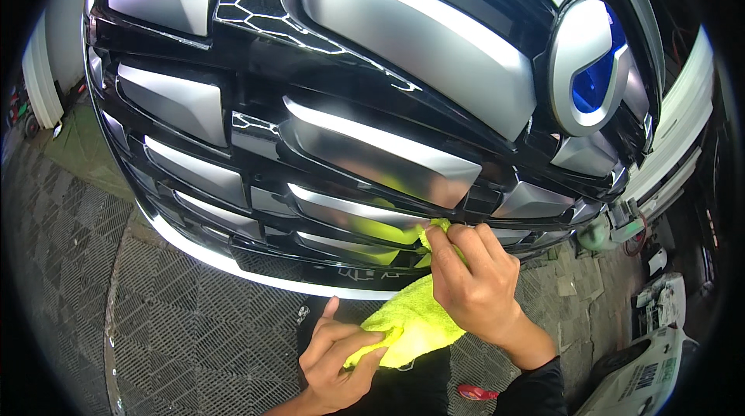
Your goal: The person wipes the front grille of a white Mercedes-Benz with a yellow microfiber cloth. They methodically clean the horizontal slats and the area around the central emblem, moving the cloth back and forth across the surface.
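The left hand point(335, 363) pinches the near end of a yellow cloth point(419, 323), and the right hand point(475, 282) grips its upper end against the lower part of a black-and-silver car grille point(372, 140). The cloth stretches between both hands, above the patterned floor point(202, 307).

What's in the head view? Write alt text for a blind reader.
A person's right hand holds a bright yellow cloth at the lower part of a black and silver car grille, while the left hand grips the cloth's lower end.
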`<action>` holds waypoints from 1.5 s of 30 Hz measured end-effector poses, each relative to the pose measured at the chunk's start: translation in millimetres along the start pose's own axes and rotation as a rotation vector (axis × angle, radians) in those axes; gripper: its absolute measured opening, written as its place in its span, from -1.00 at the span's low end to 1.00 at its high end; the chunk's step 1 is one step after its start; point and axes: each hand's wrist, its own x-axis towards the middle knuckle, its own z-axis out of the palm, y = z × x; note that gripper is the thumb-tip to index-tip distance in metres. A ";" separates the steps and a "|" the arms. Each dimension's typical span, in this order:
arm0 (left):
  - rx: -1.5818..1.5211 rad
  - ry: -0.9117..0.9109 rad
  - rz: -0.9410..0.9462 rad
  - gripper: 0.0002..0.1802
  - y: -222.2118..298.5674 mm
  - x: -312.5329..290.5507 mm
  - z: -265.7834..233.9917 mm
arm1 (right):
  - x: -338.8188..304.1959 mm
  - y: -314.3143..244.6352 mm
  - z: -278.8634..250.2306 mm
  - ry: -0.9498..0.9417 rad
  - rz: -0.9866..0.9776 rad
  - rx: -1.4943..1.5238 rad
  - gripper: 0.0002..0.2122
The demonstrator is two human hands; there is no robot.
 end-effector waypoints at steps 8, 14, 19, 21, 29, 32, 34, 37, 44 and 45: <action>0.103 0.063 -0.025 -0.77 8.2 4.8 5.3 | -22.4 -7.4 -37.1 -0.063 0.232 0.099 -0.65; 0.300 0.061 0.178 -0.69 1.9 36.1 31.5 | -44.7 -25.7 -38.1 0.099 0.396 0.317 -0.72; 0.412 0.136 0.299 -0.67 0.9 64.9 54.5 | -59.9 -34.7 -37.9 0.122 0.474 0.418 -0.71; 0.494 0.089 0.303 -0.70 4.6 73.3 57.1 | -64.9 -35.9 -39.5 0.128 0.488 0.465 -0.71; 0.695 0.031 0.390 -0.77 18.1 91.8 64.0 | -81.8 -35.1 -39.1 0.175 0.483 0.634 -0.70; 0.739 0.055 0.407 -0.78 17.7 94.0 70.8 | -88.2 -33.6 -37.8 0.210 0.484 0.672 -0.72; 0.766 0.071 0.412 -0.77 17.2 94.0 74.6 | -93.6 -32.4 -38.9 0.197 0.494 0.672 -0.71; 0.795 0.103 0.408 -0.77 16.5 92.3 79.3 | -101.3 -28.1 -36.8 0.218 0.502 0.713 -0.70; 0.813 0.152 0.267 -0.82 23.3 88.2 83.5 | -122.9 -16.1 -30.7 0.269 0.463 0.840 -0.69; 0.841 0.149 0.268 -0.85 25.4 88.9 84.2 | -125.7 -13.2 -29.8 0.276 0.458 0.860 -0.69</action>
